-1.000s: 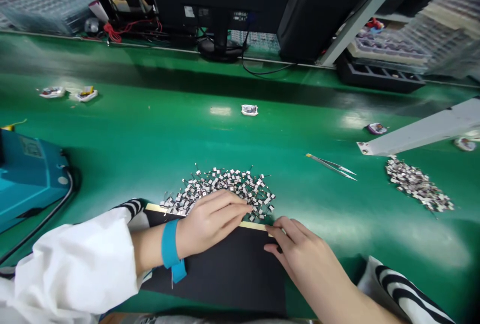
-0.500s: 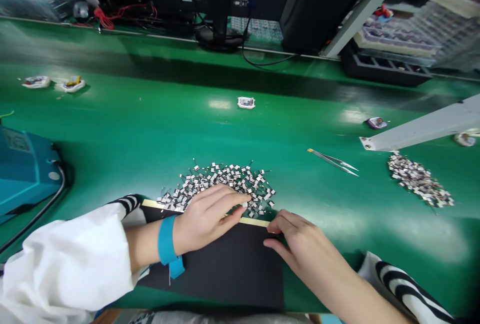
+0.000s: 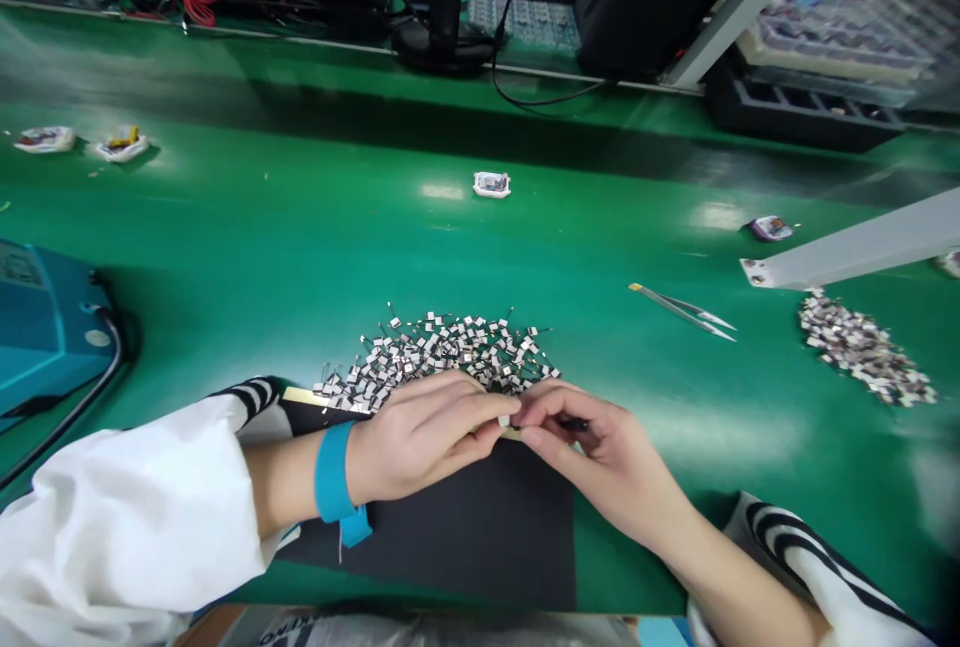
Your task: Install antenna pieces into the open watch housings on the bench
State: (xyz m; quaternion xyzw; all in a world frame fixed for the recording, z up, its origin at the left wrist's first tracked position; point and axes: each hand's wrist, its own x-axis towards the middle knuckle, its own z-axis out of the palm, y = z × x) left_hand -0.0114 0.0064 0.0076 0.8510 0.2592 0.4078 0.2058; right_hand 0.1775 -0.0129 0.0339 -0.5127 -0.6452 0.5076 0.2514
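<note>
Ok so going across the green bench: a blue machine [image 3: 45,327] is being left untouched at far left, then a white sleeve [image 3: 120,517] and blue wrist strap [image 3: 330,472] are being worn on the left hand [image 3: 427,432]. That hand is being kept curled, with a small pale piece [image 3: 504,420] being pinched against the right hand [image 3: 607,457], whose fingers are also closed; a dark bit is being held there too, too small to tell. Behind them, a big heap of tiny metal parts [image 3: 442,357] is being left mostly in place, so plenty remain. Further right, tweezers [image 3: 682,312] aren't being touched, and a second heap of parts [image 3: 862,347] is being kept apart.
</note>
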